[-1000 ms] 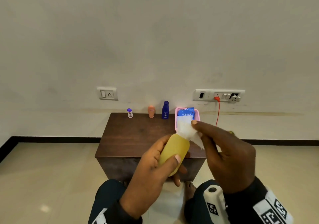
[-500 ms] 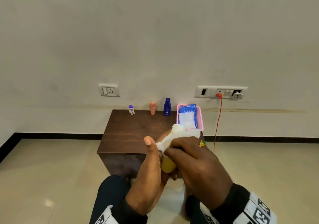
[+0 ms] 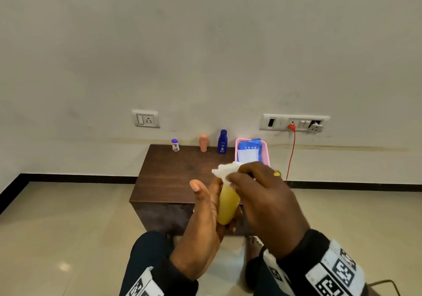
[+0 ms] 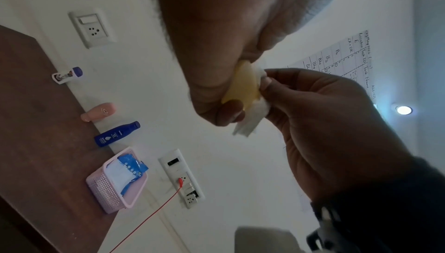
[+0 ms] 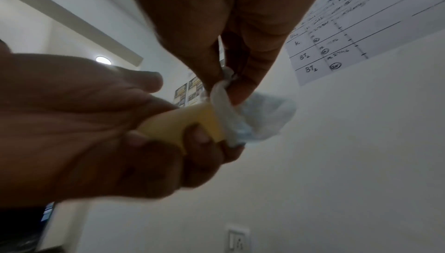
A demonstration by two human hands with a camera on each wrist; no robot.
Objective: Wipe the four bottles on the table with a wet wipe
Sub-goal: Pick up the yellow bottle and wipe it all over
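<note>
My left hand (image 3: 206, 206) grips a yellow bottle (image 3: 227, 205) by its lower body, held in the air in front of the dark wooden table (image 3: 173, 177). My right hand (image 3: 255, 190) pinches a white wet wipe (image 3: 225, 170) wrapped over the bottle's upper end. The left wrist view shows the yellow bottle (image 4: 243, 86) and the wipe (image 4: 253, 118) against it. In the right wrist view the wipe (image 5: 240, 116) bunches round the top of the bottle (image 5: 183, 124). Three more bottles stand at the table's back edge: small white with purple cap (image 3: 175, 145), peach (image 3: 203, 143), dark blue (image 3: 222, 141).
A pink basket (image 3: 266, 154) holding a blue wipes pack (image 3: 249, 150) stands at the table's back right corner. A red cable (image 3: 290, 154) hangs from the wall socket strip (image 3: 294, 123) to its right. Tiled floor surrounds the table; my knees are below the hands.
My right hand has carried the wipe down over the bottle's top and back up a little. The left hand has turned, its thumb now lifted off the bottle.
</note>
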